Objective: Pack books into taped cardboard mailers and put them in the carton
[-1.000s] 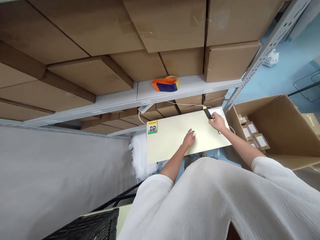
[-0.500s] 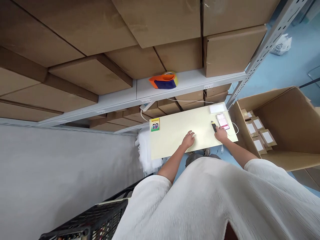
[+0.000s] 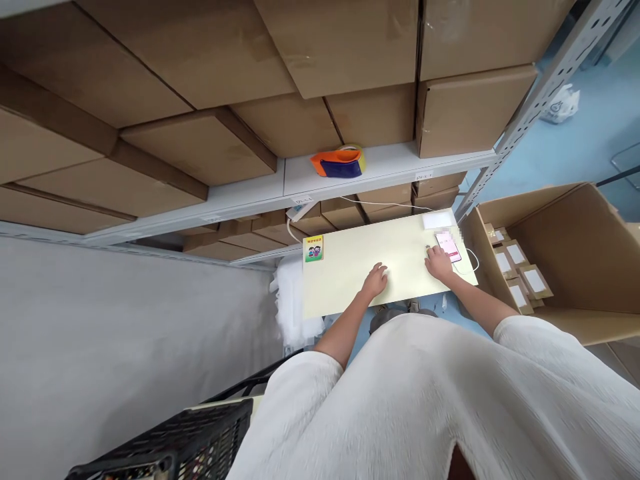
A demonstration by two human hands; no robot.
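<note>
My left hand (image 3: 375,280) is open, its fingers apart and slightly bent, over the middle of the pale yellow tabletop (image 3: 345,280); it holds nothing. At the right part of the table my right hand (image 3: 439,264) is closed over a black-and-yellow utility knife (image 3: 428,248). Only the knife's yellow end shows past the fingers; the rest is hidden under the hand. Just beyond that hand lies a phone (image 3: 449,247) with a lit pinkish screen. A colourful booklet or card (image 3: 314,249) lies at the table's far left corner.
Shelves of cardboard boxes (image 3: 345,47) rise behind the table, with an orange-and-blue tape dispenser (image 3: 339,163) on the ledge. A large open carton (image 3: 575,247) holding small labelled parcels (image 3: 535,279) stands right. White wrapping (image 3: 295,300) and a black crate (image 3: 210,433) are left.
My right hand has moved slightly forward and left and now covers the utility knife, which lay visible beside it before. My left hand has stayed nearly still. The view has shifted slightly.
</note>
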